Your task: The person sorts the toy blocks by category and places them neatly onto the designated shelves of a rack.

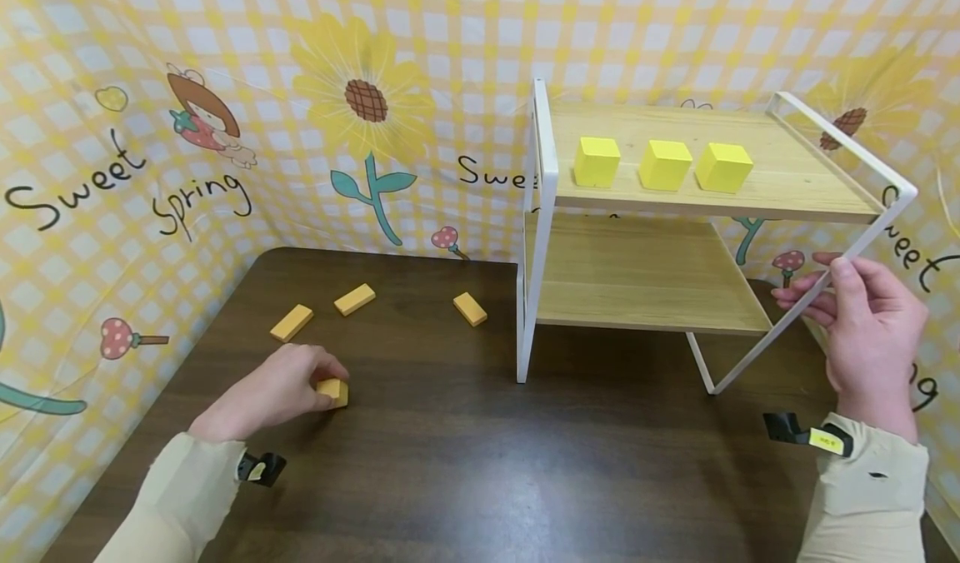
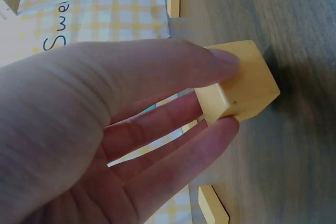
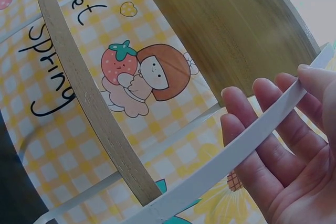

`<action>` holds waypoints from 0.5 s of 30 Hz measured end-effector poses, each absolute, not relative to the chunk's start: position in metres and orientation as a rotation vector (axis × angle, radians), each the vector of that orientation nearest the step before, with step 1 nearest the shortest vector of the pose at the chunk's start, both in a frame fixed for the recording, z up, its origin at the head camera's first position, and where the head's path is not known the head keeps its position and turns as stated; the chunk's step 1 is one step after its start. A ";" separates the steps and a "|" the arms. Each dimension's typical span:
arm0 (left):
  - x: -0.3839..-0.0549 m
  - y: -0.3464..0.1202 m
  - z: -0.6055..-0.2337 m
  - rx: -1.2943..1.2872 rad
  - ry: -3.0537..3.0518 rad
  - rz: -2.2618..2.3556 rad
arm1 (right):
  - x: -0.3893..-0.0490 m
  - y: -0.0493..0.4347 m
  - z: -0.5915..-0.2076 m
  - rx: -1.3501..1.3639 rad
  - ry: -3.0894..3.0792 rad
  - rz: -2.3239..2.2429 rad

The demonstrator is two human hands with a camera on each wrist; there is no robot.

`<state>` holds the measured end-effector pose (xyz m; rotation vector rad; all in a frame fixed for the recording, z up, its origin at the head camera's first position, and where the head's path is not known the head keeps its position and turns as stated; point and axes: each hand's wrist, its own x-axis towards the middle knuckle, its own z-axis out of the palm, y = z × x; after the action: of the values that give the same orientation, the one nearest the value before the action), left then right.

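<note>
Over the desk [image 1: 600, 463], clock read on the head view: I have the shelf rack [image 1: 645, 271] between 2 and 3, its white side frame [image 3: 210, 170] on the right flank. Hands well apart. Right hand [image 1: 873, 330] near 3, thumb and fingers round that frame. Left hand [image 1: 273, 392] at 8, thumb and fingers clamped on a held block [image 2: 254, 82]. Key relation, my call: from the held block, rack lies just past 2, right hand is far off toward 3, so left is the one placed to work it. Its long axis: can't tell, thumb covers part. Three yellow cubes [image 1: 663, 171] sit in a row on top of the rack. Loose thin blocks, all nearer left: first [image 1: 291, 322] at 11 from the held one, axis 2–8; second [image 1: 355, 299] between 12 and 1, similar axis; third [image 1: 469, 309] at 2, axis 11–5.
</note>
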<state>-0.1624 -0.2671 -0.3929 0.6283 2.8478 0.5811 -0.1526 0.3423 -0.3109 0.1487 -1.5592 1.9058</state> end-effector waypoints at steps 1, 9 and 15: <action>-0.163 -0.267 -0.393 0.635 2.855 0.581 | -0.153 0.342 -0.311 0.146 -1.559 1.906; -0.163 -0.265 -0.392 0.664 2.879 0.590 | -0.153 0.343 -0.310 0.109 -1.569 1.900; -0.163 -0.263 -0.389 0.667 2.879 0.595 | -0.152 0.343 -0.311 0.107 -1.576 1.890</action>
<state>-0.1634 -0.2627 -0.3895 0.6672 2.8785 0.5952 -0.1524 0.3434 -0.3108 0.1067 -1.5761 1.8902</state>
